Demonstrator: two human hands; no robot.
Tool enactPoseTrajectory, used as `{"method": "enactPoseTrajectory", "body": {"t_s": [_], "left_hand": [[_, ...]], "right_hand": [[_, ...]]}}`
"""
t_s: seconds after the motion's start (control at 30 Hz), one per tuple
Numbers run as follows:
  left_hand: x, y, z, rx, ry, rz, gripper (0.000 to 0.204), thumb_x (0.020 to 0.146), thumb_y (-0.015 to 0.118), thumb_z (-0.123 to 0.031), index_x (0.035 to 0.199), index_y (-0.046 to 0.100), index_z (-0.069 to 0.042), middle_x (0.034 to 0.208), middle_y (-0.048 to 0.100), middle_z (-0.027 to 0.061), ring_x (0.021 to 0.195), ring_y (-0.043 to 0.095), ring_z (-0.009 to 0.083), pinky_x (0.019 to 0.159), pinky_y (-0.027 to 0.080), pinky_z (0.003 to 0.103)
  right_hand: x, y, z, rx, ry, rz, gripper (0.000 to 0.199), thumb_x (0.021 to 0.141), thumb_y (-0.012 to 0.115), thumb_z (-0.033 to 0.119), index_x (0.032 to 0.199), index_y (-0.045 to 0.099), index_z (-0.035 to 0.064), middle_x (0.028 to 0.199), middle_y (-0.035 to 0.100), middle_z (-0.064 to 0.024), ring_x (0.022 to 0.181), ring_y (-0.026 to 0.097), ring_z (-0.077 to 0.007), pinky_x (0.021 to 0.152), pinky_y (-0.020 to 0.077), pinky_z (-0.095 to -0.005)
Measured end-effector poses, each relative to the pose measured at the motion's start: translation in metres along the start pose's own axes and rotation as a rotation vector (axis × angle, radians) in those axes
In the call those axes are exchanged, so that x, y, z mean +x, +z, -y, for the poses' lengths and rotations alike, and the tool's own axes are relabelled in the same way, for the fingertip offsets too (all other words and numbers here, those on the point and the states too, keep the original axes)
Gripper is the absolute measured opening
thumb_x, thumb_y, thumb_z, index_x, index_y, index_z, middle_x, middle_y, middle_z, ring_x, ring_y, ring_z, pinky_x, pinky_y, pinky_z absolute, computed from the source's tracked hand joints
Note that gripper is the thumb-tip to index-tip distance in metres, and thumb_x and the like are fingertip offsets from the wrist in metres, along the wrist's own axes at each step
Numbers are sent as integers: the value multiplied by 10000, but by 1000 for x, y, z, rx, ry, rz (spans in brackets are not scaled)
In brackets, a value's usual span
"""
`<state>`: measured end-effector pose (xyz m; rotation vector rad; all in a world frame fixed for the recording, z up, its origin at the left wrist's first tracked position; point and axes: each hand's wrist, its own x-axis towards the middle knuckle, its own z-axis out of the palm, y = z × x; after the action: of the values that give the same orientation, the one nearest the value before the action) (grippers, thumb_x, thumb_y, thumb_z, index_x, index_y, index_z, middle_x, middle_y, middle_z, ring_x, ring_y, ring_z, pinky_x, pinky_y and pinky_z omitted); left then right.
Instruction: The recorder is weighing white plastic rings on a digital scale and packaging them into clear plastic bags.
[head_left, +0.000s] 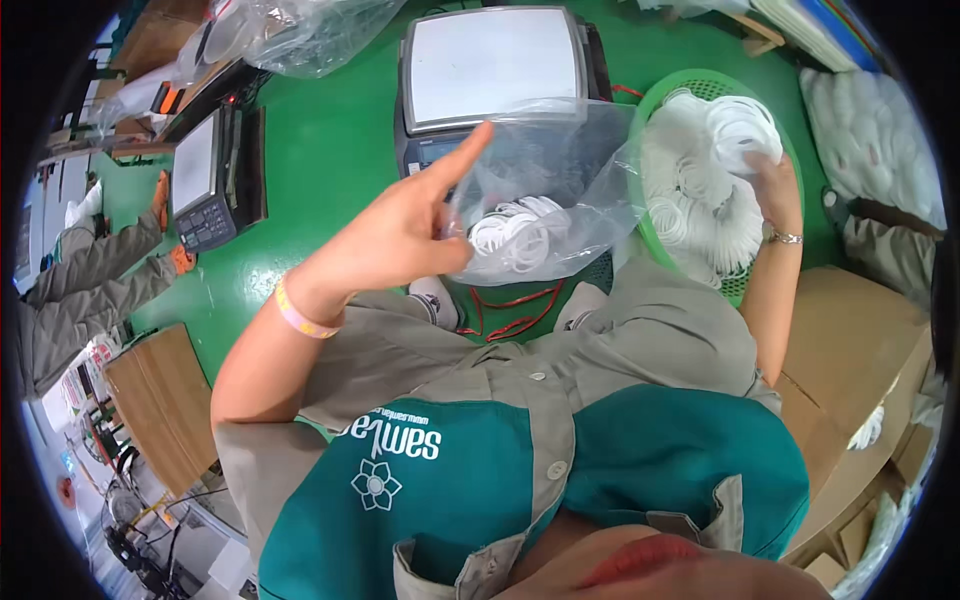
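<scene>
At the far left of the frame, a person's legs (95, 290) in grey pants are on the green floor (330, 140), which looks smooth and a bit shiny. Below them, near the lower left, is a brown box (160, 410). Just right of the legs is a small scale (197, 165) with a pale top, and clear plastic (310, 40) lies at the top edge. Left of the middle, the left hand (400, 225) has its pointing finger and thumb spread apart; the other fingers are curled, and I cannot tell if they grip the bag (600, 215) beside them. At the top middle is a big scale (495, 65). The clear bag hangs open over its near edge, with white rings (515, 235) inside at the bottom. A red cord (515, 325) bends on the floor below. On the right, a green basket (650, 240) is full of more white rings. Over it, the right hand (772, 185) is pinching a bunch of rings by the edge. Lower right is a big carton (850, 350). Puffy white packs (870, 140) fill the upper right, above another person's leg (890, 250).
</scene>
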<state>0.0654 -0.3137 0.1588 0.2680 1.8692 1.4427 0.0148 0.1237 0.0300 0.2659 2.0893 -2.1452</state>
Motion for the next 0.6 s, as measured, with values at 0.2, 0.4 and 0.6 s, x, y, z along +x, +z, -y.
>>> {"method": "enactPoseTrajectory", "body": {"t_s": [0.2,0.4,0.6], "left_hand": [[-1,20,-16,-97,45,60,852,663,437,153,1421,107,-52,1438,235,27,601,347,20,531,353,176],[-19,-7,-34,-284,449,-205,779,659,471,70,1394,233,-32,1434,262,77,588,351,22,541,352,177],[-4,-66,-70,-501,831,126,778,679,503,125,1388,209,1,1431,273,95,658,449,78,592,393,216]], "right_hand": [[-32,171,68,-683,-100,867,318,732,630,119,1028,563,21,923,611,-89,841,576,-148,743,464,-274],[-50,181,118,-951,-857,315,408,691,683,107,1081,561,105,1047,556,-85,941,550,-275,777,470,-358],[-5,150,149,-1090,-897,-92,352,792,635,314,1015,590,45,968,591,-72,813,567,-208,656,462,-285]]}}
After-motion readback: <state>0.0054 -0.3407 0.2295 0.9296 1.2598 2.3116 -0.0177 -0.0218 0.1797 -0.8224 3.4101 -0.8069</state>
